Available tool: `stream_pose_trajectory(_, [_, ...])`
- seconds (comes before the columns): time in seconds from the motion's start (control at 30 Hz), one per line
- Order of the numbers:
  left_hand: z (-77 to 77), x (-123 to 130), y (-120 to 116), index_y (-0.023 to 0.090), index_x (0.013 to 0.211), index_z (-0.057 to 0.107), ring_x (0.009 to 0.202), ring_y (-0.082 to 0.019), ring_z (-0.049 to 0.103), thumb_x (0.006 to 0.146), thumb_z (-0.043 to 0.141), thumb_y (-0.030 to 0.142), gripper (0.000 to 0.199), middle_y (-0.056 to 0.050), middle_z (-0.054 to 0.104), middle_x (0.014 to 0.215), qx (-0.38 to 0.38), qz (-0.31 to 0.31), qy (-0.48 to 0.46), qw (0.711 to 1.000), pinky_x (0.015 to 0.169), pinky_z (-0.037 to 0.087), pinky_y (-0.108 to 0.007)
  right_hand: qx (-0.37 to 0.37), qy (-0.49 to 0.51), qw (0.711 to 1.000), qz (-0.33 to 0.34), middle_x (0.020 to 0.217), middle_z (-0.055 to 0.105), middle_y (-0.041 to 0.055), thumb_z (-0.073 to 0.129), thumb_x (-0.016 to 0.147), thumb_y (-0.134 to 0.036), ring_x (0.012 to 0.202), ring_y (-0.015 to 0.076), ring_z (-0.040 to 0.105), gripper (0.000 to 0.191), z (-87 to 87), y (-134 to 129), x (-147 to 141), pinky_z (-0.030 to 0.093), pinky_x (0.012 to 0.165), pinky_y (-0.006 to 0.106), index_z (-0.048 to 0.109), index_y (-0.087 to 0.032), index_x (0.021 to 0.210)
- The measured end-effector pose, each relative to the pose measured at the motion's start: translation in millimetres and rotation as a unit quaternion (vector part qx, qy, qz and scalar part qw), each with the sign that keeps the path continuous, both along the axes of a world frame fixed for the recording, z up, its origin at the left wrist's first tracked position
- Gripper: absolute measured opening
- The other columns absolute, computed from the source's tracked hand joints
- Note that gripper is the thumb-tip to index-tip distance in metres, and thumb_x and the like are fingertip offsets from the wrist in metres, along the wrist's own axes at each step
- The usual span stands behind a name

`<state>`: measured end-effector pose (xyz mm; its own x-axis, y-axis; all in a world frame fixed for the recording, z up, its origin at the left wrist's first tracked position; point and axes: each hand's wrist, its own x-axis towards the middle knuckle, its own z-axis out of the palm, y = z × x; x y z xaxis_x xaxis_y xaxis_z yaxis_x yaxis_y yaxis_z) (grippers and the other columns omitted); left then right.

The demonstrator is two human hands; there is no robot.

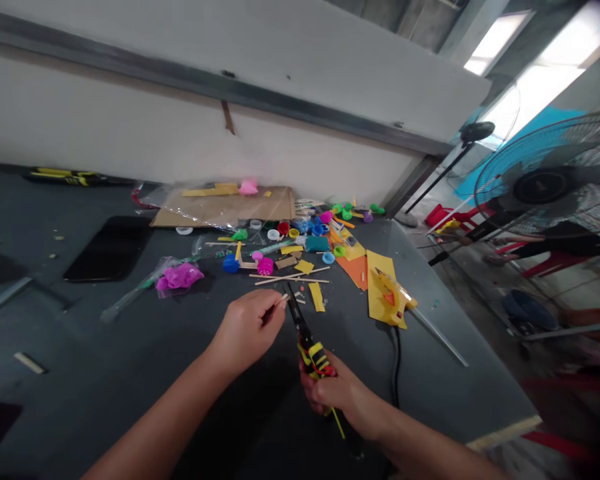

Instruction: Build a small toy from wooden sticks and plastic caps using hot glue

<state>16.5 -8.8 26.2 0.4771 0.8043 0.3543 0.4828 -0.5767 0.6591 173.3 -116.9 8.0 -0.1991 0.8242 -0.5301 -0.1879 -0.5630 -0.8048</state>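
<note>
My left hand [253, 327] is closed in a pinch on a short, thin wooden stick [281, 300] at the middle of the table. Beside its fingertips is the long black jaw of a hand cutter [307, 340] with black-and-yellow handles. Around those handles my right hand [330, 387] is wrapped, with the jaw pointing away from me. Whether the jaw touches the stick I cannot tell. Just beyond lie crossed wooden sticks [293, 276] and small cut scraps. A yellow paper strip [317, 297] rests to the right of the jaw.
A yellow glue gun [397, 307] with a black cord lies right on yellow paper. Several coloured bottle caps [283, 229] and a cardboard sheet [275, 203] are behind. Left are purple clay [180, 275] and a black phone [110, 248]. A fan [545, 183] stands beyond the table's right edge.
</note>
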Motion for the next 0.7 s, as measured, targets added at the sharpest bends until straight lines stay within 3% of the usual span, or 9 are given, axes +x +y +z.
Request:
stream_pose_trajectory(0.3, [-25.7,24.0,2.8,0.018,0.059,0.046,0.052,-0.009,0.04,0.083,0.042,0.024,0.026,0.005,0.041,0.054,-0.076,0.026,-0.043,0.996,0.052,0.028,-0.021,-0.084,-0.068,0.994,-0.027,0.052,0.038,-0.0089,0.046,0.047,-0.021,0.041,0.0048,0.034,0.03,13.5,2.7,4.9,0.028,0.041,0.019,0.042,-0.019,0.076])
stream_pose_trajectory(0.57, [-40.3,23.1,10.6,0.017,0.063,0.054,0.054,-0.01,0.041,0.085,0.039,0.031,0.03,0.004,0.046,0.056,-0.112,0.039,-0.041,0.992,0.052,0.028,-0.022,-0.134,-0.128,0.983,-0.002,0.046,0.035,-0.0098,0.045,0.05,-0.018,0.038,0.0057,0.035,0.026,8.3,15.2,3.0,0.03,0.038,0.017,0.04,-0.02,0.075])
stream_pose_trajectory(0.7, [-43.4,22.1,13.1,0.017,0.064,0.054,0.055,-0.01,0.042,0.085,0.039,0.032,0.029,0.004,0.048,0.058,-0.121,0.031,-0.05,0.991,0.053,0.029,-0.022,-0.135,-0.094,0.986,-0.006,0.044,0.035,-0.0098,0.046,0.05,-0.017,0.037,0.0057,0.035,0.023,10.9,19.1,4.5,0.031,0.037,0.017,0.041,-0.02,0.072])
